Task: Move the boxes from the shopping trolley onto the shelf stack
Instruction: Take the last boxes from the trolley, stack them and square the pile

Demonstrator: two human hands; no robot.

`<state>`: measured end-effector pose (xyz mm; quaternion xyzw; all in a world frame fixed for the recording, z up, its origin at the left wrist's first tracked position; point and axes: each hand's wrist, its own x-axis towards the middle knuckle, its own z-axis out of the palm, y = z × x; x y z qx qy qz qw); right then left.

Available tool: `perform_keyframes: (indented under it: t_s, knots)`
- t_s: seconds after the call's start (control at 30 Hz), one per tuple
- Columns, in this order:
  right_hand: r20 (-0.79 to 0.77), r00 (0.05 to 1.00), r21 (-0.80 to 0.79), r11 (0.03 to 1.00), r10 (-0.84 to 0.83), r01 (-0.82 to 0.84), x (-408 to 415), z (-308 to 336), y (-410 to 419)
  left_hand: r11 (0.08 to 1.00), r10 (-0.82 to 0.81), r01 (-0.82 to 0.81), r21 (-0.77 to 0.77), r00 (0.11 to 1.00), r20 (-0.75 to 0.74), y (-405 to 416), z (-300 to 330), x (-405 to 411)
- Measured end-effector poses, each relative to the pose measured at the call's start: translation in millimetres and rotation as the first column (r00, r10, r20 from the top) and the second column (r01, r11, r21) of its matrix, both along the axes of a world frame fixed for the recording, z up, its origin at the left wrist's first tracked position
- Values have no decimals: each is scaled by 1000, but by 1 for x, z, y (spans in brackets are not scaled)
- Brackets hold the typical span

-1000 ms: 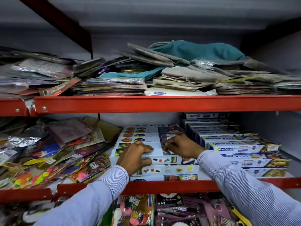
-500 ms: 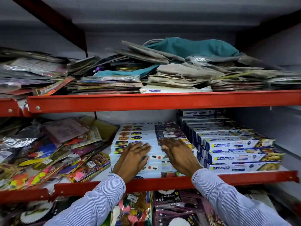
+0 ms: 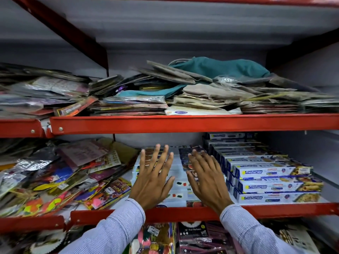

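A stack of long white boxes [image 3: 180, 188] with small coloured pictures lies on the middle red shelf [image 3: 183, 212], stepped back row by row. My left hand [image 3: 154, 180] hovers over the stack's left half with its fingers spread wide and nothing in it. My right hand [image 3: 206, 177] is flat and open over the right half, fingers pointing toward the back. Whether the palms touch the boxes I cannot tell. The shopping trolley is out of view.
Blue and white Freshwrapp boxes [image 3: 275, 186] are stacked right of my hands. Loose colourful packets [image 3: 55, 178] are heaped on the left. The upper shelf [image 3: 183, 123] carries flat packets and teal and grey cloth bags [image 3: 216, 77]. Balloon packs [image 3: 192, 235] hang below.
Both hands were curled on the front boxes one second ago; they have since flattened, spread their fingers and lifted off. The view has drawn back a little.
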<state>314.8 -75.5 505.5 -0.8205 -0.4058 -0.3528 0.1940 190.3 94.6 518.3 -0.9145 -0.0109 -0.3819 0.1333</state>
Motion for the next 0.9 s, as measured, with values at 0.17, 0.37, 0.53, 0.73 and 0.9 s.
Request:
perform_keyframes:
  t_s: [0.17,0.37,0.53,0.73,0.9]
  knots:
    - [59,998,94,995,19,-24,-20,36,1,1000,-24,24,3,991,130,-13,42,-12]
    - [24,999,-96,995,-22,24,-14,-9,4,992,-15,25,127,996,-83,-2,-9,-7]
    - [-20,995,-139,985,-102,98,-3,-54,4,992,112,-103,68,982,-150,26,-57,5]
    - [-55,987,-127,981,-152,144,6,-70,8,990,143,-141,18,982,-121,40,-78,8]
    - [-55,987,-120,982,-152,145,9,-73,8,989,148,-149,9,980,-132,41,-80,10]
